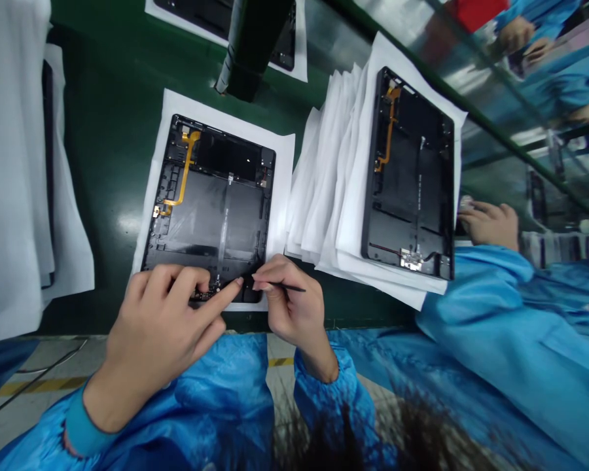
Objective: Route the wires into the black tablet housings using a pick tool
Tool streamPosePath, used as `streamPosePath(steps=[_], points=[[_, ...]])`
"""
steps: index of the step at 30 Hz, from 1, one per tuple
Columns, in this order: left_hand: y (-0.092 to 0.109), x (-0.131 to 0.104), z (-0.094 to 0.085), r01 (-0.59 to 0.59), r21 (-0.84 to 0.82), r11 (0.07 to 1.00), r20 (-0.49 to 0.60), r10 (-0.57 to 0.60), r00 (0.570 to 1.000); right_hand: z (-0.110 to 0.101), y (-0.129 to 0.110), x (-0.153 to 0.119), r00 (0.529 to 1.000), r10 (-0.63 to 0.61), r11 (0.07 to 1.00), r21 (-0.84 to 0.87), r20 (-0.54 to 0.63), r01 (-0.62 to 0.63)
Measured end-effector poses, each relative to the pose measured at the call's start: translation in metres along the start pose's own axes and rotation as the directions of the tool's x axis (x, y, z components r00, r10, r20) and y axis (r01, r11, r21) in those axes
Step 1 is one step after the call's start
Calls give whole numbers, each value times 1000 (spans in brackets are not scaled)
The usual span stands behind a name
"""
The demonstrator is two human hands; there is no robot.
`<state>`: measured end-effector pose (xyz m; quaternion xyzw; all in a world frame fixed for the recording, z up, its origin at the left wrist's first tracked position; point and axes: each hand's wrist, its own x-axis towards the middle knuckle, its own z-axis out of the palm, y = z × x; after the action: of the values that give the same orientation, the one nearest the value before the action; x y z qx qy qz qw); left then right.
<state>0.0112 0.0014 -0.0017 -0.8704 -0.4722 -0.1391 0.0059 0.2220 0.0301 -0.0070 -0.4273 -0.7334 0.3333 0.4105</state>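
Head view: toward half past nine from centre, a tablet casing [201, 226] lies on white sheet [282, 183]; at its five o'clock the right hand [297, 304] pinches a dark tool [290, 287]; at six, the left hand [161, 327] touches it, whether gripping I cannot tell

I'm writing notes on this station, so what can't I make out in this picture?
All in the head view:
Open housing: near left corner hidden by the left hand.
Dark thin tool: inner end hidden by the right hand.
Upper device: cut off by the top edge, partly behind the green post.
Pale strip: any lettering too small.
Item in the co-worker's hand: blurred.
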Motion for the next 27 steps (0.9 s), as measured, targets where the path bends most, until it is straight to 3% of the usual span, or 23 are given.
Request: streamPosePath(steps=[6, 27], points=[[2, 0, 3, 47, -47, 998, -53, -49, 997, 1, -2, 1, 1000, -21, 999, -32, 0, 21], [1, -2, 3, 51, -50, 997, -50, -54, 997, 1, -1, 1, 1000, 16, 999, 32, 5, -16]])
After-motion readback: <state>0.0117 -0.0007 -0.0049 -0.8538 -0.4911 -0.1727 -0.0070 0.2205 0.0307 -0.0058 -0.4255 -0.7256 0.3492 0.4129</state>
